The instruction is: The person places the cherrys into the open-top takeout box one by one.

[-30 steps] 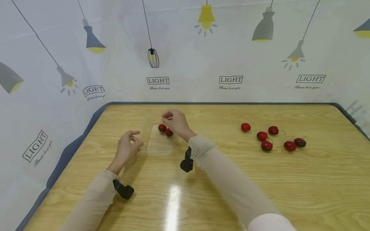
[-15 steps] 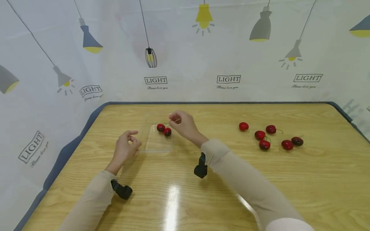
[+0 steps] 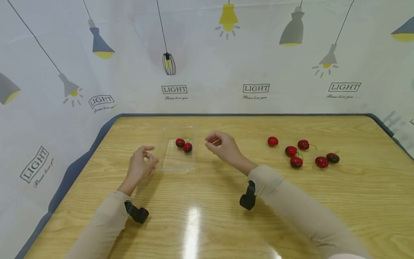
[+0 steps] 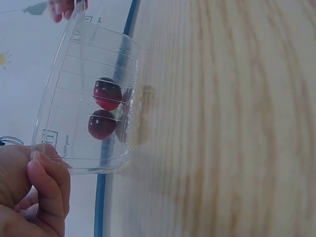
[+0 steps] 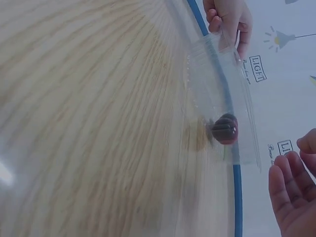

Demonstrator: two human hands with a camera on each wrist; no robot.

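A clear plastic box [image 3: 174,166] stands on the left part of the table with two dark red cherries [image 4: 107,94] lying together in it. My left hand [image 3: 141,163] pinches the box's near-left rim between thumb and fingers, as the left wrist view shows. To the right of the box, my right hand [image 3: 224,147] hovers above the table. Its fingers are loosely bent, and nothing is between them and the thumb in the right wrist view [image 5: 296,192]. Several more cherries with stems, among them a bright red cherry [image 3: 272,141], lie on the table farther right.
The light wooden table [image 3: 207,223] has a blue edge [image 3: 245,115] along its back and sides. Behind it hangs a white cloth [image 3: 207,54] printed with lamps. Each wrist carries a small black camera [image 3: 248,196].
My right hand has moved right, away from above the cherries in the box to beside it. My left hand stays at the box's rim. The head view has shifted slightly.
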